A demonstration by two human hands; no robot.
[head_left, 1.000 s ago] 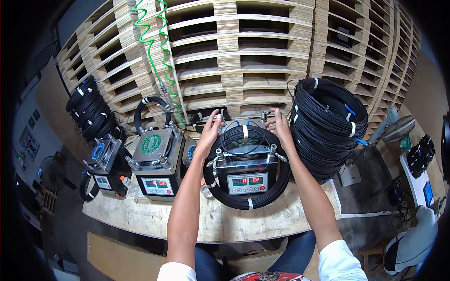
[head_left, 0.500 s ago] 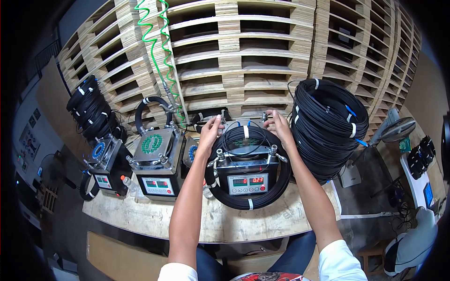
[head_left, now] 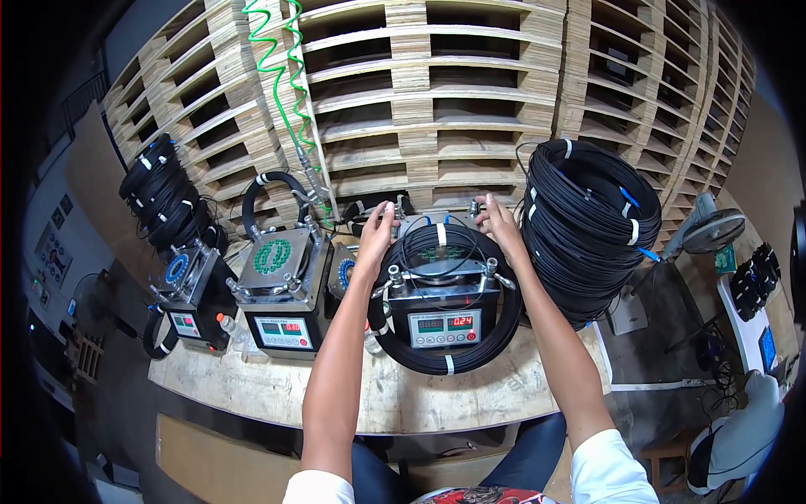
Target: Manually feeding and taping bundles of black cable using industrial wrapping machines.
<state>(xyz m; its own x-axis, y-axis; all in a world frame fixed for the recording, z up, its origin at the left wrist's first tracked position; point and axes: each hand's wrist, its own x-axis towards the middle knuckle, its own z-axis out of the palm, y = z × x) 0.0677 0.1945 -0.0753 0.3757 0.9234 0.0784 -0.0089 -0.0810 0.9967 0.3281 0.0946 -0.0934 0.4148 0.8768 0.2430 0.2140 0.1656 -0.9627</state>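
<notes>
A boxy polishing machine [head_left: 405,306] with a lit digital panel [head_left: 445,328] stands before me on the wooden bench. A coil of black cable [head_left: 449,366] hangs round its front, bound with white ties. Thin black loops and blue-capped ends lie over its metal top. My left hand [head_left: 377,237] is curled at the far left corner post, and my right hand [head_left: 499,227] is curled at the far right post [head_left: 474,207]. The fingers are bent and close together, hiding whatever lies between them. My forearms pass either side of the coil.
A tall stack of black cable coils [head_left: 588,235] rises at the right, beside a fan [head_left: 714,231]. Two similar machines [head_left: 281,290] stand at the left, with another coil stack [head_left: 172,197] behind. Wooden pallets [head_left: 428,92] and green spiral hoses [head_left: 277,76] fill the back.
Both hands stay at the far corner posts, with barely any shift. The red digits on the near machine's panel have changed, as have those on the machine to its left.
</notes>
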